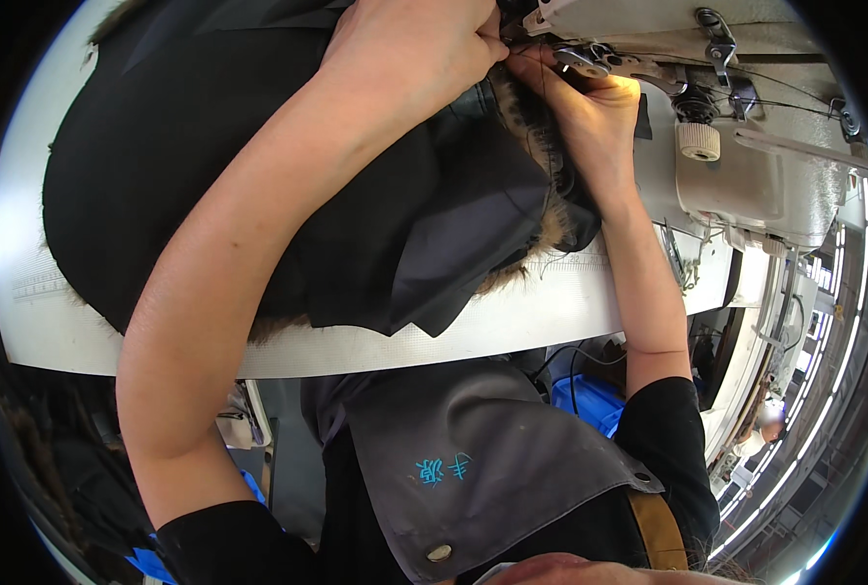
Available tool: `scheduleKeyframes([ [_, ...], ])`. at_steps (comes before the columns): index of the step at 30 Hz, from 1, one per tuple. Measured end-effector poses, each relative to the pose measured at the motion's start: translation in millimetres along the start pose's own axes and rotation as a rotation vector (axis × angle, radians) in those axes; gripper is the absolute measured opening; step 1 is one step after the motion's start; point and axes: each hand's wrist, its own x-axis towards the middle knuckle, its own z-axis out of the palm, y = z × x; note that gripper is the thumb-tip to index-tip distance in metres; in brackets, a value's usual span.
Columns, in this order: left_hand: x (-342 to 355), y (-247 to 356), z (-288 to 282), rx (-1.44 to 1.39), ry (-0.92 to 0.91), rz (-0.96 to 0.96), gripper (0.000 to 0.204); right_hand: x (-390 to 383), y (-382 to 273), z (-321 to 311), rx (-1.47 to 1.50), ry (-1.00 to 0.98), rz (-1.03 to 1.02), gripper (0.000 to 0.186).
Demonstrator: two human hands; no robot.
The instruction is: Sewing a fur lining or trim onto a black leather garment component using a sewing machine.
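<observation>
A large piece of black cloth (171,146) with brown fur (551,224) along an edge lies folded on the white sewing table. My left hand (434,39) reaches over it, its fingers curled and pinching the cloth at the top, beside the sewing machine's presser area. Close by on the right, my right hand (590,112) has thumb and fingers closed on the same fur-edged part, under the machine's lamp light. The two hands' fingertips nearly meet. What exactly lies between the fingertips is mostly hidden.
The pale sewing machine (765,185), with metal thread guides and a ribbed white tension knob (698,141), stands at the upper right. A ruler strip runs along the white tabletop (512,322). Blue plastic (590,402) shows below its edge. Another person (760,429) is far off at right.
</observation>
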Motion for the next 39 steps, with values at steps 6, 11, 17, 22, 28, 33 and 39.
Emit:
scheduleKeyframes([
  [6, -0.6, -0.6, 5.4, 0.072, 0.059, 0.057, 0.017, -0.2, 3.7, -5.9, 0.006, -0.021, 0.024, 0.012],
  [11, 0.5, 3.6, 2.4, 0.101, -0.004, -0.022, 0.016, 0.0, 4.2, -6.3, -0.012, -0.014, 0.048, 0.013],
  [17, -0.6, 4.1, 1.9, 0.12, -0.001, -0.006, 0.017, -0.4, 3.6, -5.4, -0.03, 0.006, 0.074, 0.013],
  [22, -1.2, 5.8, 0.7, 0.081, -0.014, -0.041, 0.017, -0.8, 3.6, -5.5, -0.045, -0.004, 0.057, 0.013],
  [28, -2.3, 6.1, 0.5, 0.046, -0.007, -0.044, 0.018, -0.4, 2.3, -8.2, -0.08, -0.013, 0.094, 0.013],
  [33, -2.2, 5.3, 0.8, 0.018, -0.012, -0.061, 0.019, 0.5, 3.7, -7.4, -0.03, -0.034, 0.042, 0.014],
  [39, -3.8, 4.8, 2.0, -0.054, 0.0, -0.052, 0.019, -0.6, 7.0, -7.1, -0.003, -0.031, 0.037, 0.013],
])
